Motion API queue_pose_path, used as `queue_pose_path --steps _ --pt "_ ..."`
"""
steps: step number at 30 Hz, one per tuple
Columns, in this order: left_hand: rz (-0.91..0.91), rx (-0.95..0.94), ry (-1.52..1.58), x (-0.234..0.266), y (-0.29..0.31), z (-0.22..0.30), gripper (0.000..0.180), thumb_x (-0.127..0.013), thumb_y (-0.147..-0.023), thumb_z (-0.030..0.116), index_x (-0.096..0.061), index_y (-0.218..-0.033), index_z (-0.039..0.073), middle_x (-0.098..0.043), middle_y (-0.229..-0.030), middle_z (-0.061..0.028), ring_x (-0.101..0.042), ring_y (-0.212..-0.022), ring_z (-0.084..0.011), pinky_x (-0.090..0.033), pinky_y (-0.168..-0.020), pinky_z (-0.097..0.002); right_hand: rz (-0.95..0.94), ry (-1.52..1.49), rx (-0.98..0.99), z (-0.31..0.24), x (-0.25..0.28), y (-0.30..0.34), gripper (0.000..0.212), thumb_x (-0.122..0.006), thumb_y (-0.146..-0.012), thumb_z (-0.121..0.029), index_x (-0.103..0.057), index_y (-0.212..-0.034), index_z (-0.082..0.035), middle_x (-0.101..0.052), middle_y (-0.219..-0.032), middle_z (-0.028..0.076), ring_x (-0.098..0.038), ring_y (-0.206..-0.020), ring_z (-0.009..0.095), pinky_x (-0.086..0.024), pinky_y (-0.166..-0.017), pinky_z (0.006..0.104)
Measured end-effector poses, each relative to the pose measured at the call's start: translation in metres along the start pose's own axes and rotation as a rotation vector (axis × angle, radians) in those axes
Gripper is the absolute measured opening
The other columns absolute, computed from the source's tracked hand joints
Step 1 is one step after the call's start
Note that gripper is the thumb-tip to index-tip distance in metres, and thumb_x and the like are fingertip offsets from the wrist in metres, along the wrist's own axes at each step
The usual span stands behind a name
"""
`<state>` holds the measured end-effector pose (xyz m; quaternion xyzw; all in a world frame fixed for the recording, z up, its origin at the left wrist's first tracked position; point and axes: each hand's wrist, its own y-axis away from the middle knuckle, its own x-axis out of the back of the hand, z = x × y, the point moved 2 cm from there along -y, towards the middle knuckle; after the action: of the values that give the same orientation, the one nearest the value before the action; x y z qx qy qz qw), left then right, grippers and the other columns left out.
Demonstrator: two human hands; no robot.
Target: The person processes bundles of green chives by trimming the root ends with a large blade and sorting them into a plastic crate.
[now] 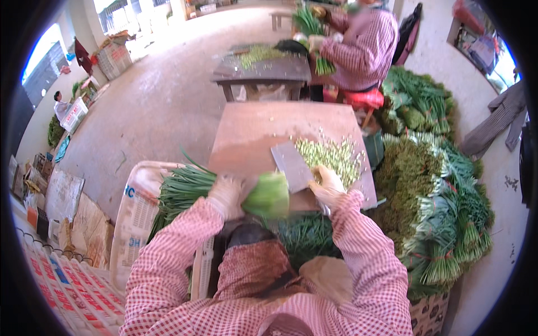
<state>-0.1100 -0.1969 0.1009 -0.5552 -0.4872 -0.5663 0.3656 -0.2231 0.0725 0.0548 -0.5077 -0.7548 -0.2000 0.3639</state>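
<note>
Left hand (226, 193): gloved, fingers clenched round a chive bunch (185, 187); cut end blurred, pale green, over the board's near edge.
Right hand (328, 187): gloved, fingers wrapped on the cleaver (291, 165) handle; blade flat-sided, tilted up over the board (252, 134).
Chopped bits (330, 154): heaped at the board's right, just beside the blade.
Hidden: cleaver handle buried in the glove; bunch's cut end smeared by motion; board's near edge behind hands and sleeves.
Sack (134, 218): white, left of the lap; chive leaves hanging over its rim.
Piles (437, 207): tied chive bundles stacked at the right, on a box cut off by the frame.
Far table (263, 70): another person (361, 45) handling greens.
</note>
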Motion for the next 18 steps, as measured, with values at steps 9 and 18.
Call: queue_pose_path --steps 9,18 --pt "0.546 -0.691 -0.095 0.034 0.064 0.066 0.057 -0.054 -0.076 0.022 -0.049 -0.133 0.024 -0.054 -0.122 -0.0105 -0.054 -0.116 -0.0287 -0.041 -0.101 -0.0562 -1.164 -1.06 -0.013 -0.06 -0.023 0.09 0.086 -0.063 -0.087 -0.058 -0.034 -0.148 -0.005 -0.044 -0.145 0.013 -0.048 -0.127 0.023 -0.038 -0.107 0.0387" --pt "0.542 -0.522 -0.127 0.03 0.081 0.076 0.06 -0.058 -0.081 0.014 -0.044 -0.138 0.025 -0.055 -0.127 -0.0074 -0.051 -0.123 -0.0298 -0.033 -0.108 -0.0568 -0.872 -1.487 -0.143 -0.085 -0.012 0.164 0.094 -0.08 -0.077 -0.017 -0.023 -0.151 -0.005 -0.045 -0.143 0.014 -0.047 -0.131 0.028 -0.037 -0.11 0.0432"
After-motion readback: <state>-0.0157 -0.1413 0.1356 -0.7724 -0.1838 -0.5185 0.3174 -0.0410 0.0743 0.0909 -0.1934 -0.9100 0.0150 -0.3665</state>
